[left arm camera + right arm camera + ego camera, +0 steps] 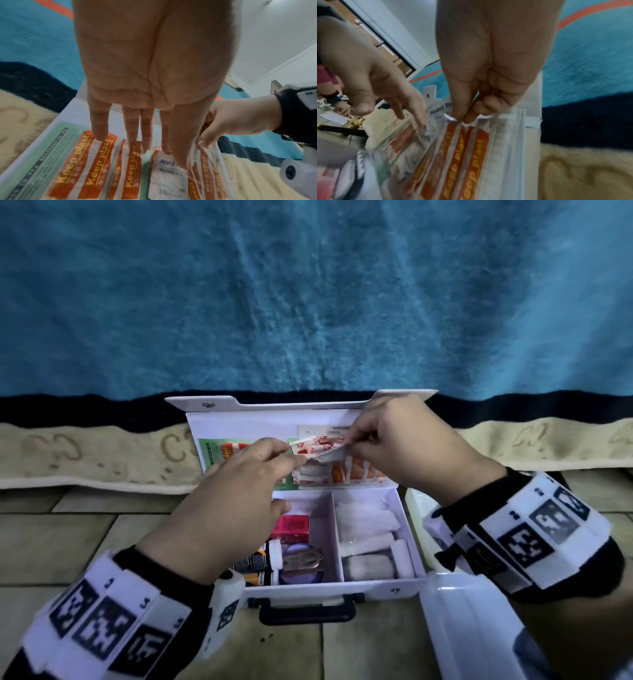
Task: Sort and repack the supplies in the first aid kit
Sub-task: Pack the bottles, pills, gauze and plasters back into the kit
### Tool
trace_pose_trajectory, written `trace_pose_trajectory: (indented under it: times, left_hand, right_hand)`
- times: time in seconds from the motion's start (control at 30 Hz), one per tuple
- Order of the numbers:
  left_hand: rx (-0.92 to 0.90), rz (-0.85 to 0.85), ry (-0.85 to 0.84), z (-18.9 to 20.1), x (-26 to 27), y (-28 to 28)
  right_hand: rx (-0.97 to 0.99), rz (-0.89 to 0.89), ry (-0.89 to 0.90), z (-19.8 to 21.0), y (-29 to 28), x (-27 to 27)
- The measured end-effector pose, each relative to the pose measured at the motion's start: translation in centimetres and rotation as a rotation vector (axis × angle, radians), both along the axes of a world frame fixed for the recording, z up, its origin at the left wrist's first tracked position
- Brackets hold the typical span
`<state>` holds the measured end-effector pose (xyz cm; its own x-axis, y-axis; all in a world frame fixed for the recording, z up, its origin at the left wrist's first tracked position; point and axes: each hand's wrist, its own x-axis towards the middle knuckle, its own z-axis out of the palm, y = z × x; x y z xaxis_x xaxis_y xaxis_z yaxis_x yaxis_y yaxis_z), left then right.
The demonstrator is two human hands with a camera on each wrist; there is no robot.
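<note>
The white first aid kit (376, 581) lies open on the floor, its lid (239, 422) leaning back against the bed. My right hand (356, 445) (462, 119) pinches the top ends of a bundle of orange-and-white plaster strips (318, 448) (471, 155) in front of the lid. My left hand (291, 455) (161, 152) reaches in with straight fingers. Its fingertips touch more plaster strips (96, 169) and an alcohol pad packet (166, 180) (438, 109) lying against the lid. Its thumb stands apart from the fingers in the right wrist view.
The left compartment holds a red box (293, 527), a white-capped bottle (274, 556) and scissors (303, 561). White bandage rolls (370, 522) fill the right one. A clear plastic box (455, 611) stands open to the right. A turquoise blanket (308, 302) hangs behind.
</note>
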<state>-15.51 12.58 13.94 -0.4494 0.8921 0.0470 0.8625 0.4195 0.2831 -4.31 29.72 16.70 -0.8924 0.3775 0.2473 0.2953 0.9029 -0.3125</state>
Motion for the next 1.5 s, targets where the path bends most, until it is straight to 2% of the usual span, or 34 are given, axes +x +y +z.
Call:
trace_pose_trajectory:
  times: [0.2,0.3,0.37,0.6,0.83,0.97,1.07,1.13,1.23,1.3,1.37,1.5]
  left_hand:
    - [0.009,0.015,-0.02,0.0,0.2,0.0]
    - [0.01,0.013,-0.019,0.0,0.2,0.1]
    - [0.015,0.012,-0.023,0.0,0.1,0.2]
    - [0.01,0.0,-0.025,0.2,0.0,0.2]
    - [0.016,-0.001,-0.027,0.2,-0.2,0.4]
    - [0.012,-0.003,-0.029,0.2,-0.2,0.3]
    - [0.037,0.009,-0.008,0.3,0.2,0.2]
    - [0.197,0.08,0.024,0.7,0.6,-0.1]
    - [0.494,0.233,0.202,1.8,-0.1,-1.1]
    - [0.487,0.328,0.292,2.1,-1.8,-1.5]
    - [0.413,0.373,0.293,2.6,-3.1,-1.7]
    - [0.47,0.405,0.299,3.6,-4.3,-1.7]
  right_hand:
    - [0.162,-0.02,-0.211,1.2,0.0,-0.4]
    - [0.126,-0.013,-0.258,2.0,-0.5,-0.4]
    - [0.079,-0.003,-0.242,2.2,-0.7,-0.5]
    - [0.135,-0.054,-0.244,1.3,0.1,-0.8]
    - [0.076,-0.002,-0.146,1.1,0.4,-0.5]
    - [0.056,-0.005,-0.166,0.2,0.6,-0.2]
    - [0.115,-0.002,-0.218,0.0,0.3,0.1]
    - [0.165,0.005,-0.163,-0.1,0.0,0.5]
    - [0.268,0.001,0.143,-0.1,-0.3,1.7]
    - [0.364,-0.086,0.265,-0.4,0.0,2.6]
    - [0.415,-0.202,0.289,-0.8,0.5,3.0]
    - [0.392,-0.308,0.288,-1.0,1.0,3.1]
